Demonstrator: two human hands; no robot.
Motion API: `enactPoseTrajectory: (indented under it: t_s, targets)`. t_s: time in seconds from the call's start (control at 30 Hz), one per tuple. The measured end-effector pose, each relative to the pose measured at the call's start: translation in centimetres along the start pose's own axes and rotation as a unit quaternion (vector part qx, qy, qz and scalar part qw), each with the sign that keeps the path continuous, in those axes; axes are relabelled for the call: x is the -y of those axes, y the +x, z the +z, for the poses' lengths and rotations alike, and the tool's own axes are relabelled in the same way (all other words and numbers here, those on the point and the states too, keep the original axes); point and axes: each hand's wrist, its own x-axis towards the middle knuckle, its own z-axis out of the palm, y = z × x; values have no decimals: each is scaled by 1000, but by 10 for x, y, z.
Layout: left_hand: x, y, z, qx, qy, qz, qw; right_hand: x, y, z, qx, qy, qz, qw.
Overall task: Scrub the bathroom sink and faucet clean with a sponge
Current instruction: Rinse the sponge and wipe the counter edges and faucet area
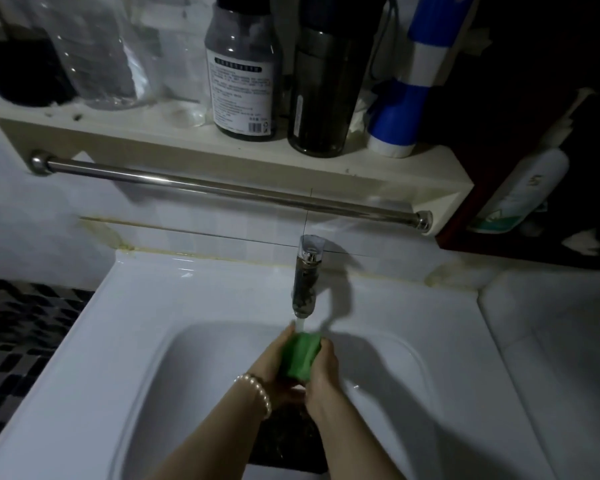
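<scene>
1. The left hand (274,358) and the right hand (323,368) are both gripping the green sponge (300,355), one on each side.
2. They are holding the sponge over the sink (118,341), right under the faucet (305,282), where water (300,323) is running onto it.
3. The sponge is probably soft, light and squishy, getting heavier and slippery as it soaks, so holding its long sides looks best.

Dim white-tiled wall (222,233), cluttered shelf (174,140)
</scene>
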Motion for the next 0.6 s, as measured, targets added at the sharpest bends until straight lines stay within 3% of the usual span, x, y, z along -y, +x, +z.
enactPoseTrajectory:
  t_s: [0.07,0.17,0.23,0.3,0.4,0.53,0.6]
  targets:
    - [-2,-3,-5,-4,-114,36,993,9,4,3,-4,-81,-29,996]
    - [-23,-12,-25,-92,-172,165,967,30,6,7,-49,-183,-72,979]
    - [-40,-15,-23,-187,-106,233,948,41,3,4,-84,-145,-147,975]
    - [-53,-19,-10,-258,-30,305,916,54,3,5,-70,-92,-191,975]
    - [-51,-19,13,-251,17,396,883,69,-3,21,24,-99,-205,973]
    - [-40,-12,15,-138,69,386,909,63,-4,29,72,-183,-277,941]
    - [-52,-4,10,-118,94,385,911,61,-1,29,83,-201,-293,931]
